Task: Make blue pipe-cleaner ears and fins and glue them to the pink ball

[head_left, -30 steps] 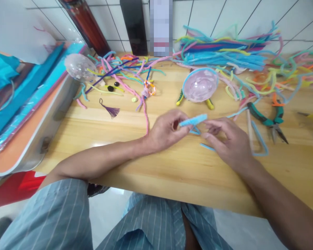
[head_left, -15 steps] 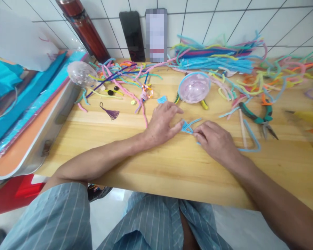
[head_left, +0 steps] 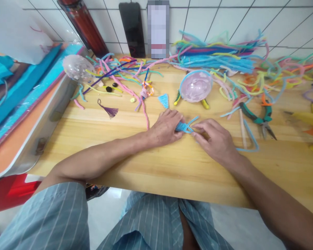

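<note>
1. The left hand (head_left: 167, 126) lies on the counter (head_left: 146, 163) with its fingers (head_left: 177, 122) curled shut around the thick, folded end of a blue piece (head_left: 184, 127) made of pipe cleaner.
2. The right hand (head_left: 215, 140) comes from the other side. Its fingertips (head_left: 197, 133) reach the thin loop of the blue piece and touch it. The thumb is hidden under the hand, so I cannot tell if this hand pinches the loop or only rests on it.
3. The blue piece is between the two hands, low over the counter, near the middle of the front part. Its long axis goes from left to right. The thick end is inside the left hand, and two loose ends point to the right and a little away from the person, past the right fingertips.
4. Both hands are at the piece, but the left one has the sure hold.
5. Just behind the left hand lies a small blue fan (head_left: 163, 100), apart from the hand.
6. Farther back is a pink ball (head_left: 195, 86) with a blue rim.
7. Pliers (head_left: 258, 118) lie to the right of the right hand, near but not touching.
8. A purple tassel (head_left: 109, 110) lies well to the left.
9. A big pile of coloured pipe cleaners (head_left: 216, 59) runs along the wall at the back.
</note>
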Demonstrator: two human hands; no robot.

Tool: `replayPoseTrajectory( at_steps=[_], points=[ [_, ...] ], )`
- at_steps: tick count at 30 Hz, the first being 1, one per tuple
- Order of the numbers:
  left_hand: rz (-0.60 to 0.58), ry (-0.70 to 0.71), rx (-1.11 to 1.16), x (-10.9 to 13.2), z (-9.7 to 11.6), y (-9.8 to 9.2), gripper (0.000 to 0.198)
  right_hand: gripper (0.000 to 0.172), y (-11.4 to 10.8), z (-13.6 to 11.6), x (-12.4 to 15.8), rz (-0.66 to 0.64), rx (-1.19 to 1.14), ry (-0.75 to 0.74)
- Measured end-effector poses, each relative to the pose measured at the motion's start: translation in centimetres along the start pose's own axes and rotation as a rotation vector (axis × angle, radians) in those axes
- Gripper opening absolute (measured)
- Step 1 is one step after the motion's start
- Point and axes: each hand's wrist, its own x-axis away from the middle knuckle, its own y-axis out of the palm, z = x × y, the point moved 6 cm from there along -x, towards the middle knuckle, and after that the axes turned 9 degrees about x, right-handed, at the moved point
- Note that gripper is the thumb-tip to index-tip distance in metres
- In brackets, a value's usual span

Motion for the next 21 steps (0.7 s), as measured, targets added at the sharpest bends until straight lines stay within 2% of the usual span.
replayPoseTrajectory(
  at_steps=[4, 9, 13, 17, 19, 21],
  points=[
    [0.083, 0.054, 0.124, -0.1, -0.5, 0.1, 0.021, 0.017, 0.1, 0.7, 0.2, 0.001, 0.011, 0.051],
    [0.190, 0.027, 0.642, -0.3, -1.3, 0.3, 0.014, 0.017, -0.2, 0.7, 0.1, 0.005, -0.033, 0.071],
    [0.167, -0.094, 1.102, -0.2, -0.8, 0.1, 0.032, 0.020, -1.9, 0.2, 0.0, 0.093, -0.067, 0.112],
    [0.092, -0.192, 1.261, 0.2, 0.4, 0.0, 0.040, 0.028, -3.9, 0.2, 0.2, 0.229, -0.140, 0.159],
    [0.059, -0.213, 1.302, 0.4, 0.8, 0.2, 0.041, 0.028, -4.0, 0.3, 0.2, 0.196, -0.200, 0.176],
    [0.041, -0.223, 1.327, 0.5, 0.9, 0.6, 0.040, 0.019, -3.6, 0.5, 0.0, 0.094, -0.242, 0.207]
  ],
)
